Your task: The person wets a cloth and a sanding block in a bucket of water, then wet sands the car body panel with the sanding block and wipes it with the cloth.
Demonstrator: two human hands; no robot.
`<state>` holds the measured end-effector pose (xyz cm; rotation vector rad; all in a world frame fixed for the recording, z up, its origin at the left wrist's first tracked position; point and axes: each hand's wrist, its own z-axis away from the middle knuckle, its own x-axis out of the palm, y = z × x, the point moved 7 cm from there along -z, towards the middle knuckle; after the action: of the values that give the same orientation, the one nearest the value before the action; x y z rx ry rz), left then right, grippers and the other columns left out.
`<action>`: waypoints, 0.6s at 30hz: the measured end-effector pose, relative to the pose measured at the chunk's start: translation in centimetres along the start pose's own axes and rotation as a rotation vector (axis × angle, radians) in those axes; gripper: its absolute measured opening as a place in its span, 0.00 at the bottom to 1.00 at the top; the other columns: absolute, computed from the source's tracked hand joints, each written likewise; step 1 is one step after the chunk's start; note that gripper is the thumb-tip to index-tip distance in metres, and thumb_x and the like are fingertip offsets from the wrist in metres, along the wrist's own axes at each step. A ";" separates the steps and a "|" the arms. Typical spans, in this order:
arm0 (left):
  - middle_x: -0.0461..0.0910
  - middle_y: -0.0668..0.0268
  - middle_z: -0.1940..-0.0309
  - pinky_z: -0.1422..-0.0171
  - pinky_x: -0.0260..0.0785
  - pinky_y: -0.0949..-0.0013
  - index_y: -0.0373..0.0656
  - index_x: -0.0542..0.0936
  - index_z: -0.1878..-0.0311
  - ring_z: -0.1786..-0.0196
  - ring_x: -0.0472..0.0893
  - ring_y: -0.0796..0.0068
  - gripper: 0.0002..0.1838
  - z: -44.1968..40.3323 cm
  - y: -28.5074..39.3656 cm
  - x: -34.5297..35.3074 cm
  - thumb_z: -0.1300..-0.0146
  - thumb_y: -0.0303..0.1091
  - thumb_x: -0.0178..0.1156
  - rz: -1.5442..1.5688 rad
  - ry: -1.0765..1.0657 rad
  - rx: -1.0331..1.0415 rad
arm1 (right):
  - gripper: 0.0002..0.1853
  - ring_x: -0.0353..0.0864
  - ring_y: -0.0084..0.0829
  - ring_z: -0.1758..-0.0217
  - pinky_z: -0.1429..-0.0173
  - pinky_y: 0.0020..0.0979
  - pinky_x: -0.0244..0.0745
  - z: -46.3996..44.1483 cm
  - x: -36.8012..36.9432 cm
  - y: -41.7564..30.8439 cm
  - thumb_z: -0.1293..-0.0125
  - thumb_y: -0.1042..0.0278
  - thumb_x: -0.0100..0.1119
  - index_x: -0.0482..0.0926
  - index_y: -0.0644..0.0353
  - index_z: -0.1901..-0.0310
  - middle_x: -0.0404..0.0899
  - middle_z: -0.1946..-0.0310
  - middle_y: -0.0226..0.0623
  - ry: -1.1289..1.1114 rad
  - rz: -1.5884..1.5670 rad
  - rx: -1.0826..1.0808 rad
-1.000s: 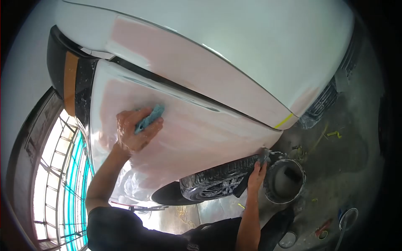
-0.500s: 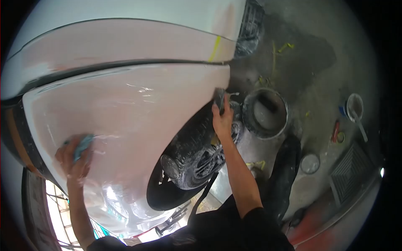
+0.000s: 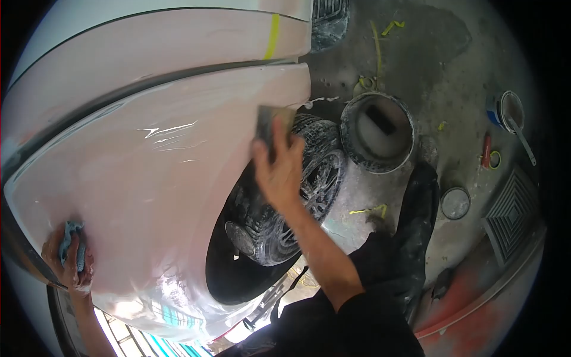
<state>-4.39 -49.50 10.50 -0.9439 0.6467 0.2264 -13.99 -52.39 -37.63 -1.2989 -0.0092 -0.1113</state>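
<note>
My left hand [image 3: 86,275] is closed around a wet blue cloth [image 3: 72,238], resting on the far left part of a pale pinkish car fender [image 3: 160,160]. In my right hand [image 3: 281,169] is a flat grey sanding block [image 3: 267,122], pressed against the fender just above the wheel arch. Wet streaks shine on the panel. Below the right hand sits the tyre [image 3: 321,134], splashed with whitish liquid and partly hidden by my forearm.
A round bucket [image 3: 347,149] of cloudy water, with a dark block in it, stands beside the wheel. Farther right are a tin with a stirring stick [image 3: 523,143], a red tube [image 3: 487,149], a small can [image 3: 455,203] and a ridged grille [image 3: 513,214]. Yellow tape [image 3: 272,38] marks the door.
My right hand has moved the sanding block left along the fender, away from its corner. My left hand has shifted down and left with the cloth. The view has shifted too.
</note>
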 end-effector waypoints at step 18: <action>0.80 0.46 0.38 0.41 0.76 0.47 0.37 0.85 0.44 0.41 0.80 0.45 0.15 -0.6 0.4 0.4 0.25 0.38 0.66 -0.024 0.034 -0.050 | 0.40 0.78 0.59 0.38 0.29 0.46 0.72 -4.5 0.6 5.4 0.29 0.51 0.65 0.67 0.65 0.22 0.76 0.44 0.71 -0.004 -0.014 0.063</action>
<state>-4.54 -49.84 9.78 -1.0046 0.6632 0.2067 -13.18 -55.34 -44.02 -1.2361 -0.0250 -0.1196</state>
